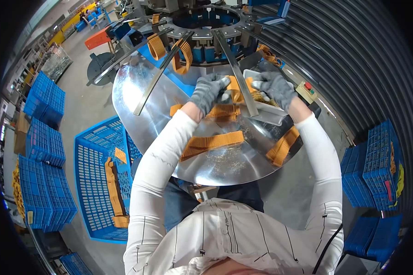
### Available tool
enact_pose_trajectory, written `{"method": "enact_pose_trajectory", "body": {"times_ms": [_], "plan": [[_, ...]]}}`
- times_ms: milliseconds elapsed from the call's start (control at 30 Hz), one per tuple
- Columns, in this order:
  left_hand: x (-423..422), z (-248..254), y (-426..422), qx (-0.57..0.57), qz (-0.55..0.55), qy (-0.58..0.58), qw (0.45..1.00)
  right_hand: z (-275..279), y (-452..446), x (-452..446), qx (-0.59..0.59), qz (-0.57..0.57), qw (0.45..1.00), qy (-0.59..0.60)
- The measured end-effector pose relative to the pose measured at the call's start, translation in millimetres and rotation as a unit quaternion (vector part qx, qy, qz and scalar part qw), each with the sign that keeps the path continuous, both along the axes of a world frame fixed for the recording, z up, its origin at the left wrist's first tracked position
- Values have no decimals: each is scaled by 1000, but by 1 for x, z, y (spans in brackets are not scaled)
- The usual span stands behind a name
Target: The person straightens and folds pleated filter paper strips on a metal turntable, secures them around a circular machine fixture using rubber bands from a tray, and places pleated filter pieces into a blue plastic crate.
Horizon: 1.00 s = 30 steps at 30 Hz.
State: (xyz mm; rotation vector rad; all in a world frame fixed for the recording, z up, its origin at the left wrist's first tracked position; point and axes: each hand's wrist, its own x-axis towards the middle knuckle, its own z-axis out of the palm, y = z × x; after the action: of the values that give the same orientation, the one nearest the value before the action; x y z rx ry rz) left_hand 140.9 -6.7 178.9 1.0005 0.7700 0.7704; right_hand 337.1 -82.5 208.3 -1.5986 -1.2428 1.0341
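Both sets of fingers (225, 82) pinch the orange strap (234, 88) between them, astride a metal bar (234, 67).

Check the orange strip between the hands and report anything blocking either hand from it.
Nothing visible blocks either: the left hand and right hand are both at the orange strip. A metal bar runs between them, apparently crossing in front of the strip.

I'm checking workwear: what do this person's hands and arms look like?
The left hand and right hand wear grey gloves with whitish fingertips. The long sleeves are white, mostly plain below, with thin dark line markings higher up.
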Motion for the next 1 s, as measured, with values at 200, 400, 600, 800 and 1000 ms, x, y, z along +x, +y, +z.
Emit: {"method": "enact_pose_trajectory", "body": {"times_ms": [200, 400, 600, 800, 1000], "plan": [[12, 12, 14, -22, -19, -16, 999, 26, 18, -14, 18, 12, 996, -90], [17, 34, 12, 111, -4, 91, 990, 38, 36, -16, -24, 37, 997, -61], [23, 16, 8, 418, 52, 235, 876, 26, 66, -11, 49, 70, 970, -226], [37, -1, 28, 457, 147, 272, 834, 39, 87, -18, 68, 110, 869, -478], [-9, -35, 25, 499, 246, 216, 802, 54, 105, -40, 78, 183, 744, -638]]}}
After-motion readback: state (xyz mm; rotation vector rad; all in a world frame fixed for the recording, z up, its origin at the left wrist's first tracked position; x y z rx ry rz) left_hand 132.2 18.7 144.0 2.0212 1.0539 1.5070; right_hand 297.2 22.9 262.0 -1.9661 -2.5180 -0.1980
